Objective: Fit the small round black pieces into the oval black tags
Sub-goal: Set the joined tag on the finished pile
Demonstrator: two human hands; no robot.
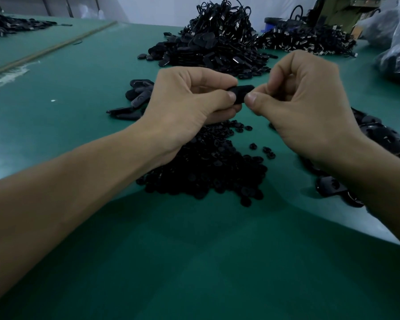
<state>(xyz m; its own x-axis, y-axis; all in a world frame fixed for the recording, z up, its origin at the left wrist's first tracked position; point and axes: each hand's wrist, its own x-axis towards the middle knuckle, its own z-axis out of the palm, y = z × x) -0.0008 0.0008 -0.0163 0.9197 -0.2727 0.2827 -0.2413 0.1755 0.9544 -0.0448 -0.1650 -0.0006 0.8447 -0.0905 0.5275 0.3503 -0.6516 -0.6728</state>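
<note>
Fingers of L hand & R hand pinch oval tag; long axis horiz, left-right.

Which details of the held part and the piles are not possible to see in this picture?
Head view, oval tag: mostly covered by the left hand and right hand; whether a round piece sits in it is hidden.
Round-piece pile: partly behind the left wrist.
Tag pile at right: cut by the frame edge, partly behind the right forearm.
Far heap: too dark for single parts.
</note>
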